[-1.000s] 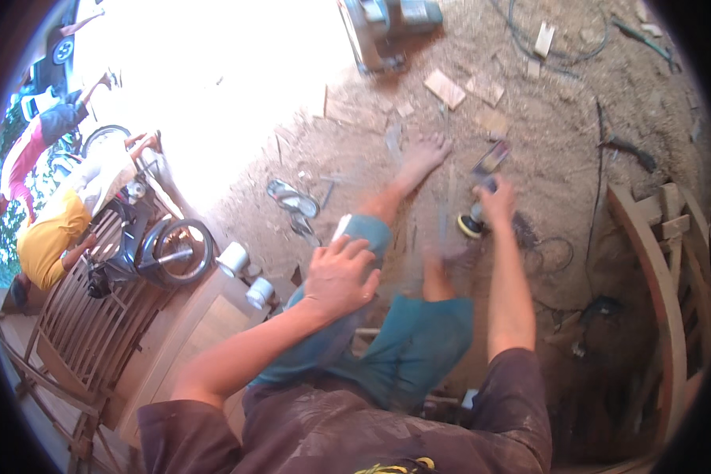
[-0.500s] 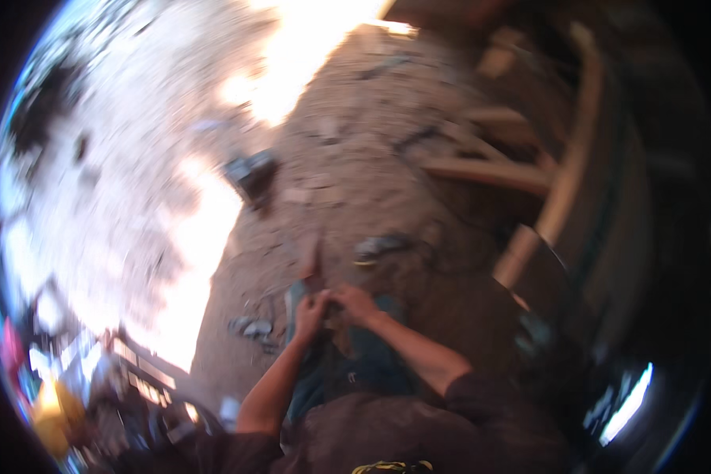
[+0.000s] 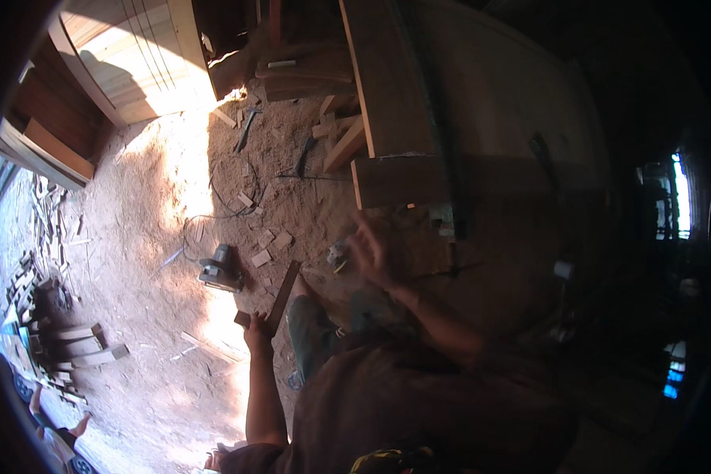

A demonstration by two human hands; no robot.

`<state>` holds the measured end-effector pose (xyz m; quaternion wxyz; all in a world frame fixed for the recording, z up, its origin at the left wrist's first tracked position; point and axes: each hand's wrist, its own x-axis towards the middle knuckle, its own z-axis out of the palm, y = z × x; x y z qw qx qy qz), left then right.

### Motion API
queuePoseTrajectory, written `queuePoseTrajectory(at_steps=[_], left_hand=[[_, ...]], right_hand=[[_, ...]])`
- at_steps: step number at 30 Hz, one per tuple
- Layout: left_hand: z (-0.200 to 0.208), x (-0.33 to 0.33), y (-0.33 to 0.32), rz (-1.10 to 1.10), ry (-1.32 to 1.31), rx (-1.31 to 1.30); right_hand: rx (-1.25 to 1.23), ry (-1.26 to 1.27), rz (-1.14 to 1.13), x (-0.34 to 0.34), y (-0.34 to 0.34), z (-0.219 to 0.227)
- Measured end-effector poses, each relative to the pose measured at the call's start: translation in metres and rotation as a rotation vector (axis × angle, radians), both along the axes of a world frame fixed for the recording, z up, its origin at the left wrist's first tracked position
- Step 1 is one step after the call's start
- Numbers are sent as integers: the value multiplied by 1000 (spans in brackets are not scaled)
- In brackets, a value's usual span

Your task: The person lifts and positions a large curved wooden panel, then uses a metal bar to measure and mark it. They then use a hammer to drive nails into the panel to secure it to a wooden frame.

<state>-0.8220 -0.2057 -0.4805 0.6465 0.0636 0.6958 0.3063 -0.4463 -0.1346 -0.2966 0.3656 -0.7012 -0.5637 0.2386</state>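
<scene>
My left hand (image 3: pixel 258 330) is closed on a dark, narrow L-shaped piece that looks like a try square (image 3: pixel 283 299). Its long arm slants up and away over the ground, and the short end sticks out left of my fingers. To the right, my right hand (image 3: pixel 374 254) is raised with its fingers apart, holding nothing I can see. It is just short of the near corner of a large wooden workbench (image 3: pixel 399 180). A small grey and yellow power tool (image 3: pixel 338 257) lies on the ground beside that hand.
A circular saw (image 3: pixel 221 270) with a cord rests on the dusty ground ahead-left. Wood offcuts (image 3: pixel 262 257) lie scattered around it. Wooden panels (image 3: pixel 134 55) stand far left, stacked boards (image 3: pixel 87 345) lie left, and a person (image 3: pixel 59 442) is at the lower left.
The view has swung to the right, bringing the workbench nearer the middle. My hands, together over my lap before, are now apart: the left moved left, the right up toward the bench.
</scene>
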Motion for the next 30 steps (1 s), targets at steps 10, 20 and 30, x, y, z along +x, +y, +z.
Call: queuePoseTrajectory(at_steps=[10, 20, 30], left_hand=[[0, -105, -27, 105, 153, -85], [17, -75, -9, -25, 100, -108], [22, -103, 16, -12, 44, 14]], right_hand=[[30, -694, -318, 123, 83, -21], [-47, -638, -241, 105, 86, -7], [-2, -168, -89, 97, 92, -16]])
